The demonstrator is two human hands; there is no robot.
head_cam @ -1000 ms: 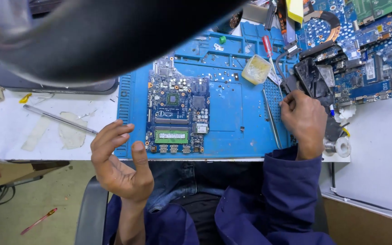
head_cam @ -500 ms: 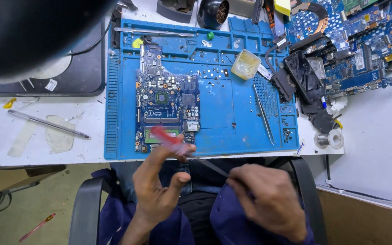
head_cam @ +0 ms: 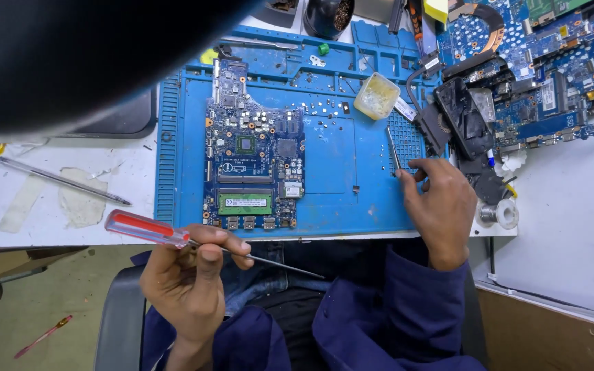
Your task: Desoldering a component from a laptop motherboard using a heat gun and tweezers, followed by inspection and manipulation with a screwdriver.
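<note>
Blocking the whole corner at 10 and 11 o'clock is a dark rounded shape close to the camera, which hides the bench behind it and part of a black tray (head_cam: 128, 117). Cut off at the top edge are a black bowl (head_cam: 328, 15) and a heap of blue circuit boards (head_cam: 551, 69) at 1 o'clock; their far ends cannot be seen.

At 7 o'clock the left hand (head_cam: 190, 275) is closed round a screwdriver (head_cam: 173, 235) with a clear and red handle, held off the bench over the lap, its thin shaft pointing toward 4 o'clock. The right hand (head_cam: 438, 206) lies at 3 o'clock on the right edge of the blue work mat (head_cam: 338, 165), fingers curled at the lower end of a pair of tweezers (head_cam: 394, 151); whether they pinch it is hard to make out.

A laptop motherboard (head_cam: 252, 161) lies flat on the mat's left half, leaving bare mat between it and the right hand. A green memory stick with a white label (head_cam: 245, 203) sits near its lower edge. A small square tub of yellowish paste (head_cam: 377, 96) stands at 12 o'clock. A pen (head_cam: 60, 180) lies on the white bench at 9 o'clock.
</note>
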